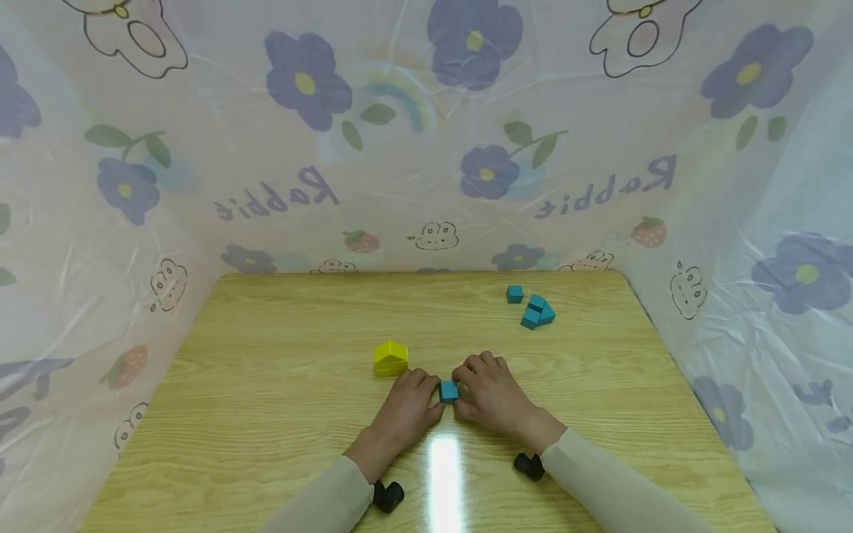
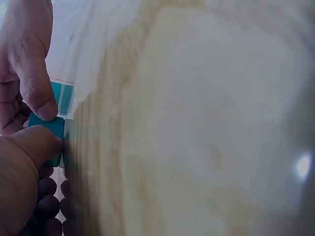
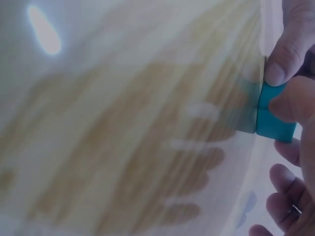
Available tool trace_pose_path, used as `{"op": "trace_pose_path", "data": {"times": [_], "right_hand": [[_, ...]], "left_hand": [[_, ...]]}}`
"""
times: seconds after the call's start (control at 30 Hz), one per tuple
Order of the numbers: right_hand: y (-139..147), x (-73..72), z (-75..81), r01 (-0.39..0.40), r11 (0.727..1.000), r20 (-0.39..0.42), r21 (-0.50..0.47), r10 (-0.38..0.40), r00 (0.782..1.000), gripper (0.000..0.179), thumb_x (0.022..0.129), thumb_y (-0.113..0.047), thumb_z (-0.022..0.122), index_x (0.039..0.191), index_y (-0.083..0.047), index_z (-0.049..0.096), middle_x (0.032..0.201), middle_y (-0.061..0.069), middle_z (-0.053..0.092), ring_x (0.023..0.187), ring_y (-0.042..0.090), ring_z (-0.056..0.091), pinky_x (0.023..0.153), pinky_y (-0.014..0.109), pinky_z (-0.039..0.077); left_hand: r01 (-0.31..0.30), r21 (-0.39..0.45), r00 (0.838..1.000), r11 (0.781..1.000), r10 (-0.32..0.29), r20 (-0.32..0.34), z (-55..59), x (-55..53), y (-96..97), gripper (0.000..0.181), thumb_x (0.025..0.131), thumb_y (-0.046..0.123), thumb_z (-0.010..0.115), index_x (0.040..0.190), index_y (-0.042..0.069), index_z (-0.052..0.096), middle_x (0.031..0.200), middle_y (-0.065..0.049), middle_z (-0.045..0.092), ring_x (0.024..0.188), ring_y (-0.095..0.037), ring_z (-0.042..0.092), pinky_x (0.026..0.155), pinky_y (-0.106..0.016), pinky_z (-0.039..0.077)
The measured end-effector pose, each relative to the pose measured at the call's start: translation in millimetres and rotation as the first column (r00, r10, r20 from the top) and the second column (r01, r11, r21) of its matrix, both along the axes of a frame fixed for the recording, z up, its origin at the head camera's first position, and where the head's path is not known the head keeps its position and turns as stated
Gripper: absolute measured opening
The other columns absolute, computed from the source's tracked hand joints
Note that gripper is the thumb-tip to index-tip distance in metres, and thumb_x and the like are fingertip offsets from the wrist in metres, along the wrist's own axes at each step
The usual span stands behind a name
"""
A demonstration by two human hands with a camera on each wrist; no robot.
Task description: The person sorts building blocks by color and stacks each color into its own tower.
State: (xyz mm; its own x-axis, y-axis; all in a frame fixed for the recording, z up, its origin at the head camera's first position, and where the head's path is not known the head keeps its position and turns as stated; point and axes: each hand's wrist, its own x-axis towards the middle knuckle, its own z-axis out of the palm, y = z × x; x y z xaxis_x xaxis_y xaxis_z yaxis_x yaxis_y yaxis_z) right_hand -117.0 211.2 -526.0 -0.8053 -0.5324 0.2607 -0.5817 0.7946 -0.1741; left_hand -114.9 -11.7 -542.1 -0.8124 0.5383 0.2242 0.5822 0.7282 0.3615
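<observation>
A small blue block (image 1: 449, 391) lies on the table between the two hands. From its left side the left hand (image 1: 408, 406) pinches it, thumb towards the near edge. The right hand (image 1: 492, 394) grips it from the right with curled fingers. In the right wrist view a line crosses the blue surface (image 3: 275, 125); I cannot tell whether it is one block or two. Both thumbs press on the blue piece (image 2: 54, 127) in the left wrist view. Just beyond the left fingers stands a yellow house-shaped stack of blocks (image 1: 390, 359).
At the back right lie several more blue blocks (image 1: 532, 317), one of them (image 1: 514, 294) apart from the others. A patterned curtain (image 1: 426, 170) hangs behind and beside the wooden table (image 1: 280, 318). Black wrist devices (image 1: 389, 497) sit by both sleeves.
</observation>
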Motion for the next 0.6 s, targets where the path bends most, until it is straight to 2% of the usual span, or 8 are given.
{"op": "trace_pose_path", "data": {"times": [0.23,0.43,0.6], "right_hand": [[1.2,0.9,-1.3,-0.003,1.0,-0.004,-0.003,0.003,1.0,0.028,0.09,-0.03,0.078,0.114,-0.018,0.07,0.109,0.0,0.061,0.097,0.021,0.048,0.083,0.039,0.041],[1.3,0.6,-1.9,0.001,1.0,-0.01,-0.008,-0.001,1.0,0.028,0.09,-0.029,0.077,0.114,-0.018,0.069,0.108,0.0,0.061,0.095,0.021,0.047,0.082,0.038,0.04],[5.6,-2.2,4.2,-0.004,1.0,0.006,-0.01,0.004,1.0,0.04,0.088,-0.034,0.078,0.121,-0.014,0.067,0.114,0.002,0.063,0.1,0.021,0.049,0.086,0.04,0.042]], "left_hand": [[0.0,0.023,0.999,1.0,-0.001,0.05,-1.0,-0.7,1.2,0.036,0.101,0.029,0.074,0.128,0.006,0.068,0.116,-0.004,0.064,0.105,-0.02,0.056,0.097,-0.036,0.053],[-0.01,0.031,0.998,0.999,0.008,0.062,-1.3,-0.7,1.6,0.036,0.101,0.028,0.074,0.128,0.006,0.068,0.116,-0.004,0.064,0.106,-0.02,0.056,0.096,-0.036,0.053],[-0.017,0.033,0.998,0.999,0.015,0.067,-0.5,-0.9,1.1,0.036,0.101,0.028,0.074,0.128,0.005,0.068,0.116,-0.005,0.064,0.105,-0.021,0.057,0.096,-0.036,0.053]]}}
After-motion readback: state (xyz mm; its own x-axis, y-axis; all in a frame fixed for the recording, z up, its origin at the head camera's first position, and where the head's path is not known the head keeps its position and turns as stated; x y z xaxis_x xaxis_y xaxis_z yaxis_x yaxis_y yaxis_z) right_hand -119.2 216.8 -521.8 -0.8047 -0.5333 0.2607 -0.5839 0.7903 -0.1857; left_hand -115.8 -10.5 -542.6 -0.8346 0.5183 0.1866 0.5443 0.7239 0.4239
